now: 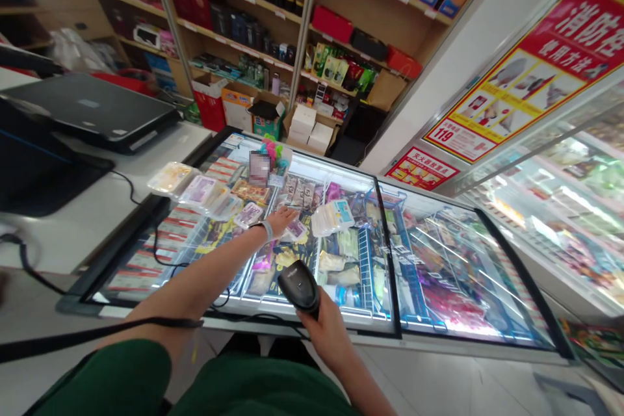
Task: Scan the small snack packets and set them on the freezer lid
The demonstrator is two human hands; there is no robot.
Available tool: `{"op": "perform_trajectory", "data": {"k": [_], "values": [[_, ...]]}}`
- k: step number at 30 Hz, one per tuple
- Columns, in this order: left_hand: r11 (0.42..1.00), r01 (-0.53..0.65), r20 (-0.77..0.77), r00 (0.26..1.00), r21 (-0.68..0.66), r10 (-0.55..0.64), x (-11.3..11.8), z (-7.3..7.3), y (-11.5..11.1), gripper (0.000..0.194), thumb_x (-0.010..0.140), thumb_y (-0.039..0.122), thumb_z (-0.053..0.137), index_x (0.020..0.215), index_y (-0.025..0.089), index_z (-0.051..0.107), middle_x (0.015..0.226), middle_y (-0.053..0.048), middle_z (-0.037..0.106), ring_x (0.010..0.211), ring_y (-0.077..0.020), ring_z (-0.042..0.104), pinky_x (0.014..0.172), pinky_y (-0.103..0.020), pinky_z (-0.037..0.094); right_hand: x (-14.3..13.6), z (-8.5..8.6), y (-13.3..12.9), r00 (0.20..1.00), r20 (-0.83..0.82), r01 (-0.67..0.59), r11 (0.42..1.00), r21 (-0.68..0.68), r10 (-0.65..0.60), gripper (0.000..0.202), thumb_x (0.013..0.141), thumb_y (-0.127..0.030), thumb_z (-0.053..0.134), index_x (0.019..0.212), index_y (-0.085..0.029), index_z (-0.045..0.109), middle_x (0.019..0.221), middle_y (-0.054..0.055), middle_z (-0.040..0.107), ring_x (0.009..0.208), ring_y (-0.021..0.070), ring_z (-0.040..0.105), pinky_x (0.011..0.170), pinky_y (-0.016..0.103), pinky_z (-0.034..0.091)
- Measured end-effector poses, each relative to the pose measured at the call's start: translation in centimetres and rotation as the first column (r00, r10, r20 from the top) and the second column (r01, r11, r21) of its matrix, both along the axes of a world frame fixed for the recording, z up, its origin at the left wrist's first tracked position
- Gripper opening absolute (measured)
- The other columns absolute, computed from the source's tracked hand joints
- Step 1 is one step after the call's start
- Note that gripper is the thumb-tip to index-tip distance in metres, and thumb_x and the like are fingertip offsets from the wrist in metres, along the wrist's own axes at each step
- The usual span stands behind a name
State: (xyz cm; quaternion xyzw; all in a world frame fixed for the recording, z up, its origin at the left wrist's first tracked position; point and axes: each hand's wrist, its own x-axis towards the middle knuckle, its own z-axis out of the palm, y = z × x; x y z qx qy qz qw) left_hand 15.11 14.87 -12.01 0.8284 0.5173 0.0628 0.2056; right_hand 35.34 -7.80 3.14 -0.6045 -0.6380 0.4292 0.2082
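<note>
My left hand (283,221) reaches over the glass top of the freezer (341,328), its fingers stretched out over a small package with a purple label (296,229). Another purple-labelled package (248,215) lies just left of that hand. My right hand (326,331) grips a black barcode scanner (299,287) above the freezer's near edge. To the right of my left hand is a clear pack with a blue and white label (333,218). A row of plastic packs (199,191) stretches to the left, ending with a yellowish one (171,178).
A white counter (63,234) with a black flat device (97,110) stands at the left. Black cables cross the freezer's left part. Shelves and boxes (303,122) stand behind, and a pillar with red signs rises at the right.
</note>
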Motion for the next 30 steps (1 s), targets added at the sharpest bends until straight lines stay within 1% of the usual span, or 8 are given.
{"op": "perform_trajectory", "data": {"k": [2, 4, 8, 13, 18, 23, 26, 30], "values": [[0.998, 0.051, -0.064, 0.997, -0.037, -0.053, 0.9, -0.1, 0.7, 0.080, 0.070, 0.003, 0.057, 0.146, 0.024, 0.041, 0.150, -0.015, 0.040, 0.141, -0.0377, 0.027, 0.099, -0.056, 0.039, 0.5, 0.1, 0.0, 1.000, -0.016, 0.014, 1.000, 0.013, -0.014, 0.026, 0.079, -0.019, 0.060, 0.105, -0.020, 0.060, 0.101, 0.006, 0.068, 0.095, 0.0233, 0.063, 0.084, 0.033, 0.047], [0.995, 0.088, -0.076, 0.993, -0.046, -0.091, 1.3, -0.2, 1.1, 0.075, 0.071, 0.005, 0.059, 0.142, 0.024, 0.045, 0.145, -0.016, 0.046, 0.137, -0.0371, 0.034, 0.098, -0.054, 0.040, 0.6, 0.2, -0.2, 0.999, -0.022, 0.041, 0.999, 0.023, -0.041, 0.027, 0.079, -0.020, 0.060, 0.106, -0.020, 0.060, 0.103, 0.007, 0.068, 0.097, 0.0238, 0.063, 0.085, 0.034, 0.048], [0.997, 0.071, -0.076, 0.995, 0.003, -0.071, 1.0, -0.1, 0.9, 0.064, 0.072, 0.008, 0.061, 0.134, 0.017, 0.053, 0.129, -0.021, 0.057, 0.124, -0.0361, 0.046, 0.094, -0.050, 0.041, 0.0, 0.4, -0.9, 0.995, -0.010, 0.103, 0.993, 0.062, -0.103, 0.029, 0.081, -0.022, 0.058, 0.109, -0.019, 0.060, 0.104, 0.008, 0.069, 0.097, 0.0245, 0.064, 0.086, 0.035, 0.049], [0.998, -0.062, -0.042, 0.997, 0.011, 0.063, -1.2, -0.1, -1.0, 0.086, 0.057, 0.016, 0.075, 0.138, 0.017, 0.047, 0.127, -0.021, 0.057, 0.120, -0.0392, 0.049, 0.094, -0.050, 0.040, 0.1, 0.2, -1.1, 0.991, 0.040, 0.126, 0.988, 0.087, -0.130, 0.030, 0.082, -0.025, 0.058, 0.110, -0.018, 0.060, 0.104, 0.008, 0.069, 0.097, 0.0251, 0.065, 0.086, 0.035, 0.050], [0.964, -0.247, 0.130, 0.964, 0.101, 0.233, -4.9, 0.8, -5.7, 0.082, 0.062, 0.024, 0.074, 0.138, 0.015, 0.045, 0.127, -0.020, 0.057, 0.118, -0.0380, 0.052, 0.096, -0.048, 0.039, 0.6, 0.8, -0.4, 0.987, 0.103, 0.116, 0.988, 0.097, -0.126, 0.032, 0.082, -0.026, 0.058, 0.113, -0.017, 0.059, 0.105, 0.009, 0.069, 0.100, 0.0258, 0.064, 0.088, 0.035, 0.048], [0.864, -0.417, 0.262, 0.900, 0.282, 0.349, -8.0, 4.1, -11.9, 0.072, 0.071, 0.026, 0.069, 0.137, 0.017, 0.043, 0.127, -0.017, 0.057, 0.118, -0.0343, 0.051, 0.099, -0.043, 0.036, -0.8, 1.4, 0.4, 0.991, 0.126, 0.038, 0.991, 0.127, -0.054, 0.025, 0.083, -0.024, 0.060, 0.107, -0.018, 0.060, 0.099, 0.007, 0.069, 0.094, 0.0242, 0.064, 0.082, 0.032, 0.047], [0.791, -0.493, 0.278, 0.867, 0.363, 0.413, -8.7, 5.9, -15.1, 0.072, 0.074, 0.029, 0.068, 0.139, 0.016, 0.041, 0.125, -0.017, 0.058, 0.117, -0.0335, 0.051, 0.102, -0.043, 0.032, -2.3, 1.3, 0.9, 0.992, 0.120, -0.043, 0.992, 0.118, 0.029, 0.025, 0.083, -0.022, 0.061, 0.107, -0.018, 0.058, 0.099, 0.007, 0.068, 0.093, 0.0238, 0.064, 0.079, 0.031, 0.046], [0.703, -0.555, 0.261, 0.831, 0.444, 0.491, -8.7, 7.1, -17.7, 0.065, 0.080, 0.032, 0.064, 0.139, 0.016, 0.042, 0.125, -0.017, 0.057, 0.118, -0.0332, 0.050, 0.104, -0.044, 0.027, -4.1, 0.9, 1.3, 0.981, 0.141, -0.151, 0.978, 0.142, 0.131, 0.021, 0.084, -0.022, 0.061, 0.104, -0.017, 0.058, 0.099, 0.008, 0.066, 0.092, 0.0233, 0.062, 0.079, 0.030, 0.044]]}}
